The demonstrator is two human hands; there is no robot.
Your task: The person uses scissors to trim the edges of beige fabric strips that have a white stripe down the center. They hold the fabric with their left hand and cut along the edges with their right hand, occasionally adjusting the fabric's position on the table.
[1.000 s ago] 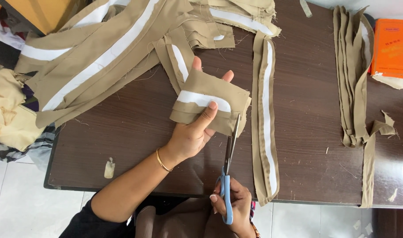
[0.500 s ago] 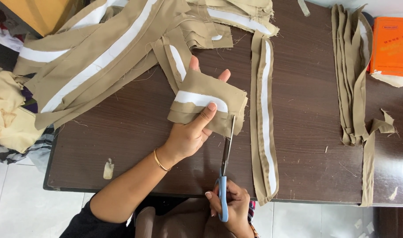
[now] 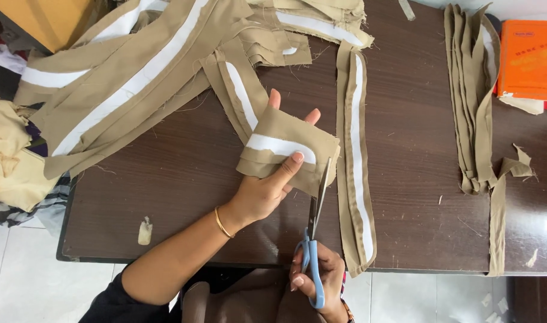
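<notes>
left hand (image 3: 261, 194) holding folded fabric (image 3: 288, 149), scissors (image 3: 315, 236)

Orange package (image 3: 532, 58): you see 1 flat, rectangular orange pack at the far right end of the table, cut off by the picture's edge.
Its print: small dark lettering near the top edge, too small for you to read.
Beneath it: a pale sheet edge pokes out at its lower side.
Screens, signs: none in your view.
</notes>
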